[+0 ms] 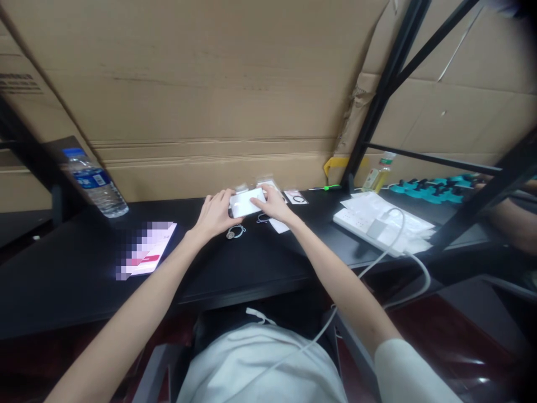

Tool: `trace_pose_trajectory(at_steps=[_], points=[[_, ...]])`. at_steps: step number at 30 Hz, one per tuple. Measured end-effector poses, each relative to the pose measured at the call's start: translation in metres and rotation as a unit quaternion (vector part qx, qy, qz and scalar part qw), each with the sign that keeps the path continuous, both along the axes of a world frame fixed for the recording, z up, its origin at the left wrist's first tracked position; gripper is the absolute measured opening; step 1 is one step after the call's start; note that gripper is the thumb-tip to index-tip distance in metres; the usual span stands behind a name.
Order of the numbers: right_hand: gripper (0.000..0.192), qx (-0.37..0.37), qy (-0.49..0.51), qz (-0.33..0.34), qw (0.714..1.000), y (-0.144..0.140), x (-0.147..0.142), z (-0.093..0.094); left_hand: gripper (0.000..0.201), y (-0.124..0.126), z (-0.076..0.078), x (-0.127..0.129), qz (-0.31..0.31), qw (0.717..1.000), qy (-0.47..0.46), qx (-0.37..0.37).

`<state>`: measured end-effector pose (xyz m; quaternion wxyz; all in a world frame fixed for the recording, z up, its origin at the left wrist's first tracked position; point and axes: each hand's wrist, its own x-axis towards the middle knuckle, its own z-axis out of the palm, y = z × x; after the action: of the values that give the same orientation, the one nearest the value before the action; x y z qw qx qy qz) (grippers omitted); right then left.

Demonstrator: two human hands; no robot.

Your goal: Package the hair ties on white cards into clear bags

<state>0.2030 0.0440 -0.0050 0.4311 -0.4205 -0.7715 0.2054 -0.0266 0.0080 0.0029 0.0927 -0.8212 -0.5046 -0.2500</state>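
Note:
Both my hands hold a small white flat box (247, 202) just above the black table (67, 268). My left hand (215, 212) grips its left end and my right hand (274, 204) grips its right end. Under the box lie a thin looped cord with a small round piece (235, 232) and a white packet (279, 225). A small clear bag with a black ring (296, 197) lies just to the right, behind my right hand.
A water bottle (95, 184) stands at the left. A pink and white booklet (149, 248) lies near it. A white power strip with a plug and cable (377, 229) is at the right, beside papers, teal parts (432, 190) and a yellow bottle (377, 174). Cardboard walls the back.

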Motion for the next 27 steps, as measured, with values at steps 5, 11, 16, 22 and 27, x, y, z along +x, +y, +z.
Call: trace_pose_trajectory(at_steps=[5, 11, 16, 22, 27], points=[[0.040, 0.013, 0.028, 0.012, 0.999, -0.001, -0.011, -0.007, 0.066, -0.002, 0.001, 0.002, -0.009, 1.000, 0.005, 0.003], [0.050, 0.006, 0.069, 0.038, 0.997, 0.006, -0.018, -0.017, 0.062, -0.004, 0.002, 0.004, -0.018, 1.000, 0.010, 0.008], [0.044, -0.009, 0.053, 0.039, 0.998, 0.004, -0.017, -0.015, 0.059, -0.003, 0.000, 0.002, -0.026, 0.999, 0.017, 0.018], [0.037, -0.067, 0.075, 0.083, 0.991, 0.001, -0.015, -0.010, 0.059, -0.003, 0.001, 0.001, -0.026, 0.999, 0.015, 0.021], [0.044, -0.062, 0.083, 0.056, 0.993, 0.001, -0.022, -0.012, 0.059, -0.005, 0.001, 0.005, -0.036, 0.999, 0.009, 0.015]])
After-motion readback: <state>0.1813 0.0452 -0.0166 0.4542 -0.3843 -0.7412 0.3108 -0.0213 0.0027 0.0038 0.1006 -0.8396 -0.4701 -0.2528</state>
